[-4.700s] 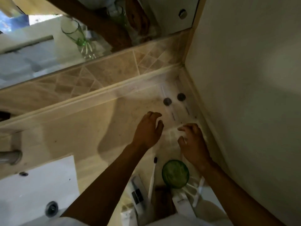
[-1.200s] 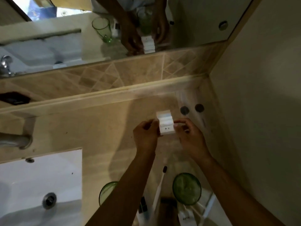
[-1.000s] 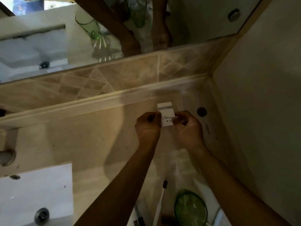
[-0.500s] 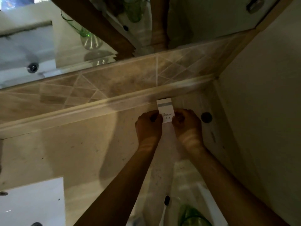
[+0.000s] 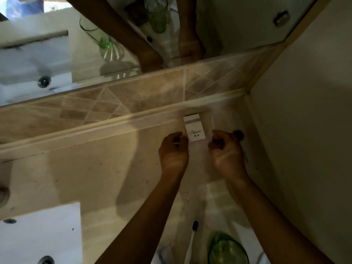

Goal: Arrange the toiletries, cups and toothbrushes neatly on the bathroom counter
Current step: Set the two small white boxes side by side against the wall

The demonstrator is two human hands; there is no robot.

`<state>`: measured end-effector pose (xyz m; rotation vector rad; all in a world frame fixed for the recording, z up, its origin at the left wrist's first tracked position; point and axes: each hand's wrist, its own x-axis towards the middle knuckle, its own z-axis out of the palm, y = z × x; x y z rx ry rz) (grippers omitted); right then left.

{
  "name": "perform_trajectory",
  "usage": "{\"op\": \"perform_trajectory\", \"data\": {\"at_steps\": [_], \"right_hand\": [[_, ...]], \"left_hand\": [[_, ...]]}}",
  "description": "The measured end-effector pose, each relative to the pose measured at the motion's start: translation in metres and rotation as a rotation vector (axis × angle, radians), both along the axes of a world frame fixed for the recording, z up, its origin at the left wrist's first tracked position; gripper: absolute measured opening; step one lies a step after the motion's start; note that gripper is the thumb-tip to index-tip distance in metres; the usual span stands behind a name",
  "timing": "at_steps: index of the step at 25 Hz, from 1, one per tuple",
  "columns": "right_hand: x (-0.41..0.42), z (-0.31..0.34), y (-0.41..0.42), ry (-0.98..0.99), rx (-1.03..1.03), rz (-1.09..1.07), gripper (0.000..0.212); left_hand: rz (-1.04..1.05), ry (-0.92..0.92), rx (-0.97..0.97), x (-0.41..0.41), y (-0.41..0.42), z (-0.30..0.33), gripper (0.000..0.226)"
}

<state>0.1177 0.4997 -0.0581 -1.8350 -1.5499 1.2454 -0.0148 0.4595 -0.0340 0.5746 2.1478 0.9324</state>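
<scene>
A small white toiletry box point(image 5: 194, 129) with a grey band stands at the back of the beige counter point(image 5: 95, 174), against the tiled ledge. My left hand point(image 5: 173, 152) is just left of its lower corner with the fingers loosely curled. My right hand point(image 5: 226, 152) is a small gap to its right, also loosely curled and off the box. A dark round cap point(image 5: 239, 134) peeks out behind my right hand. Near the bottom edge lie a white toothbrush with a dark head point(image 5: 194, 228) and a green glass cup point(image 5: 227, 249).
A white sink basin point(image 5: 38, 237) with its drain is at the lower left. The mirror point(image 5: 57, 44) above the tiled backsplash reflects my arms and green cups. A plain wall point(image 5: 304, 130) closes the counter on the right.
Both hands carried the white box back to the ledge and set it down upright. They have now let go and drawn slightly apart from it.
</scene>
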Motion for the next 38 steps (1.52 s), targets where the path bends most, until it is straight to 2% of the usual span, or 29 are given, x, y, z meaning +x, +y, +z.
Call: {"op": "perform_trajectory", "data": {"at_steps": [3,6,10,14,18,21,24,29,32,35,38], "right_hand": [[0.032,0.023,-0.033,-0.006,-0.039,0.002,0.03],[0.072,0.037,-0.074,-0.046,0.031,-0.003,0.019],[0.121,0.047,-0.137,-0.045,-0.006,-0.071,0.018],[0.155,0.048,-0.204,-0.078,-0.025,-0.12,0.017],[0.174,0.044,-0.265,-0.144,-0.088,-0.053,0.016],[0.173,0.039,-0.297,-0.186,-0.144,0.049,0.019],[0.17,0.039,-0.315,-0.255,-0.131,0.129,0.024],[0.167,0.038,-0.335,-0.257,-0.158,0.182,0.038],[0.165,0.039,-0.341,-0.22,-0.162,0.117,0.039],[0.164,0.042,-0.342,-0.153,-0.217,0.005,0.033],[0.161,0.042,-0.344,-0.075,-0.243,-0.049,0.019]], "left_hand": [[-0.002,-0.015,0.079,0.008,-0.037,0.015,0.011],[-0.006,-0.019,0.079,0.019,-0.085,0.036,0.018],[0.023,-0.108,0.126,0.044,-0.166,0.054,0.025],[0.06,-0.217,0.072,0.071,-0.24,0.045,0.031],[0.017,-0.376,-0.031,0.103,-0.293,0.036,0.029],[-0.056,-0.596,-0.202,0.122,-0.309,0.026,0.025],[-0.158,-0.669,-0.33,0.134,-0.319,0.017,0.022],[-0.241,-0.687,-0.293,0.141,-0.324,0.024,0.021],[-0.24,-0.686,-0.265,0.142,-0.327,0.029,0.022],[-0.209,-0.694,-0.245,0.142,-0.332,0.031,0.021],[-0.147,-0.713,-0.213,0.14,-0.34,0.031,0.017]]}}
